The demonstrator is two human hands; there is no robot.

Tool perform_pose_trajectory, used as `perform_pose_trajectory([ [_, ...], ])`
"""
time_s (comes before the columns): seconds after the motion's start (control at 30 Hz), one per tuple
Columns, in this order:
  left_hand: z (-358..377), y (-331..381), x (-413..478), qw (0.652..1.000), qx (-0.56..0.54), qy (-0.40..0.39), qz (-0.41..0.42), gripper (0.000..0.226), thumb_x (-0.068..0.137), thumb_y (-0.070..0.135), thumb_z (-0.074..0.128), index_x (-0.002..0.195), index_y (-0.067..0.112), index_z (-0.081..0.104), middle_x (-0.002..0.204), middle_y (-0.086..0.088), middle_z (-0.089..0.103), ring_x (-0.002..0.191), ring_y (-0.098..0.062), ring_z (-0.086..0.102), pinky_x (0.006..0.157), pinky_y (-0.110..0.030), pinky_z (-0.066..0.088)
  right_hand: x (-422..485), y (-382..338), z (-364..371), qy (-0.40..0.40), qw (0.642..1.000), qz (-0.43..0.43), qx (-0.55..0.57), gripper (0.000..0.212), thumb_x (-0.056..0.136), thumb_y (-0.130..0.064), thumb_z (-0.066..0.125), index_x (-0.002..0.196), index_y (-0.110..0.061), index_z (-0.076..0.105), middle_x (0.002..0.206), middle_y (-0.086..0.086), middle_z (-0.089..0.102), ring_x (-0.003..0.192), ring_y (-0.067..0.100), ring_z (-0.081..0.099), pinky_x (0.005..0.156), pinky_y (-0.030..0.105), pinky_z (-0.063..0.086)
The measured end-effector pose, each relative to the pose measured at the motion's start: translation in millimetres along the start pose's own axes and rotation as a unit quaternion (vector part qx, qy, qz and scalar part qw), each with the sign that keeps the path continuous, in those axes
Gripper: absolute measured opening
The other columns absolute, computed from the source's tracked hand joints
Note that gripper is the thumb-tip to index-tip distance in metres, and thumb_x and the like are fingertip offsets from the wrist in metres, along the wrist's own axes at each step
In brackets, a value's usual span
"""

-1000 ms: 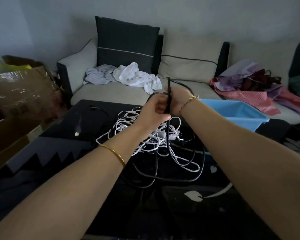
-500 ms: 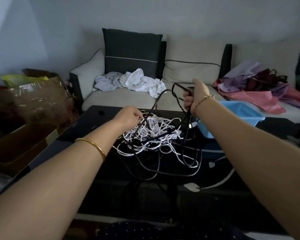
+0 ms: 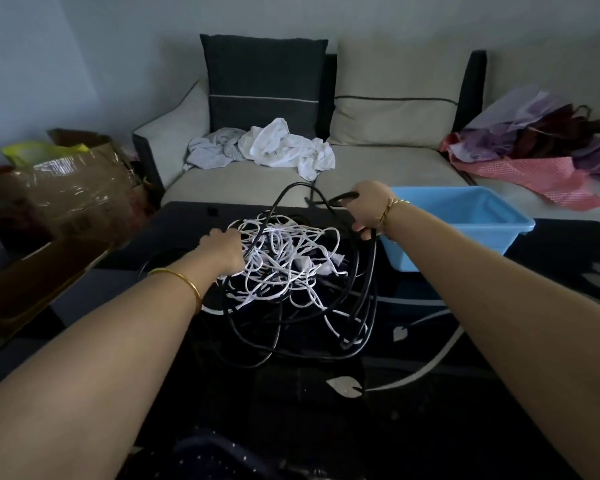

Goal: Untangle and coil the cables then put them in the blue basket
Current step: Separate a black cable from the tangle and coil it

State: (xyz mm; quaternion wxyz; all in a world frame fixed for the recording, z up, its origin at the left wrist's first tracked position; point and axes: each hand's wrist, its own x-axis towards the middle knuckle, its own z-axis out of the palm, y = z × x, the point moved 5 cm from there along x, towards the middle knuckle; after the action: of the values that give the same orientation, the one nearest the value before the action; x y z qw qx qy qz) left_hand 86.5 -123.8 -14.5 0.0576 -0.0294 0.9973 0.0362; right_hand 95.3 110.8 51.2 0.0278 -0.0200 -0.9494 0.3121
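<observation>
Both forearms are bare from the lower frame edge up to the wrists.

Left hand [image 3: 222,251]: one plain gold bangle [image 3: 184,282] round the wrist, a smooth solid band of even width.

Right hand [image 3: 368,209]: a thinner gold bracelet [image 3: 392,207] at the wrist. Its strands appear to cross; finer detail is too small to resolve.

Bottom edge, between the arms: a fold of dark navy garment [image 3: 215,455] with small pale specks. Its cut cannot be told.

Thin white cables [image 3: 284,268] lie knotted in a heap on the dark surface [image 3: 430,427], threaded through by thicker black cables [image 3: 374,271] looping around it. The blue basket [image 3: 492,225], an open plastic tub, stands upright just right of the tangle.
</observation>
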Motion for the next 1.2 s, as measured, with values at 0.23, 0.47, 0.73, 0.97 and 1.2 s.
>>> perform_pose_trajectory([
  [0.23, -19.0, 14.1, 4.1, 0.976, -0.195, 0.100, 0.004, 0.044, 0.091, 0.008, 0.050, 0.133, -0.001, 0.041, 0.137, -0.024, 0.039, 0.121, -0.039, 0.046, 0.099, -0.040, 0.041, -30.1, -9.7, -31.3, 0.128, 0.939, -0.070, 0.311, 0.011, 0.095, -0.011, 0.046, 0.092, -0.010, 0.057, 0.075, 0.004, 0.054, 0.052, 0.014, 0.051, 0.046, 0.028, 0.044],
  [0.47, -94.0, 57.0, -30.0, 0.886, -0.394, 0.184, 0.164, 0.057, 0.090, 0.013, 0.058, 0.140, 0.007, 0.032, 0.133, -0.012, 0.046, 0.118, -0.022, 0.049, 0.081, -0.024, 0.037, -74.4, -56.9, -71.0, 0.179, 0.918, -0.164, 0.314, 0.023, 0.096, -0.024, 0.050, 0.088, -0.012, 0.068, 0.058, 0.001, 0.050, 0.032, 0.003, 0.033, 0.036, 0.013, 0.026],
  [0.73, -91.8, 87.9, -66.7, 0.790, -0.568, 0.078, 0.220, 0.100, 0.070, 0.044, 0.056, 0.153, 0.021, 0.005, 0.151, -0.003, 0.026, 0.140, -0.022, 0.029, 0.110, -0.047, 0.034, -97.6, -57.2, -76.0, 0.003, 0.886, -0.182, 0.428, 0.030, 0.095, -0.023, 0.045, 0.077, -0.007, 0.064, 0.055, 0.002, 0.043, 0.032, 0.007, 0.020, 0.039, 0.021, 0.008],
  [0.97, -59.0, 80.4, -67.3, 0.703, -0.699, 0.039, 0.130, 0.014, 0.099, 0.023, 0.044, 0.089, 0.015, 0.049, 0.096, 0.001, 0.060, 0.099, -0.018, 0.058, 0.102, -0.047, 0.043, -99.8, -23.0, -71.9, 0.050, 0.861, -0.135, 0.489, 0.033, 0.095, -0.023, 0.044, 0.074, -0.013, 0.067, 0.049, -0.001, 0.040, 0.031, 0.006, 0.020, 0.038, 0.020, 0.008],
  [1.2, -13.7, 108.8, -81.4, 0.366, -0.907, -0.190, 0.088, 0.028, 0.101, 0.020, 0.040, 0.078, 0.012, 0.052, 0.051, 0.006, 0.036, 0.036, -0.005, 0.024, 0.034, -0.015, 0.025, -89.7, 42.7, -33.9, 0.396, 0.906, 0.039, 0.145, 0.020, 0.095, -0.030, 0.046, 0.102, -0.022, 0.063, 0.094, 0.001, 0.063, 0.087, 0.020, 0.056, 0.068, 0.026, 0.035],
])
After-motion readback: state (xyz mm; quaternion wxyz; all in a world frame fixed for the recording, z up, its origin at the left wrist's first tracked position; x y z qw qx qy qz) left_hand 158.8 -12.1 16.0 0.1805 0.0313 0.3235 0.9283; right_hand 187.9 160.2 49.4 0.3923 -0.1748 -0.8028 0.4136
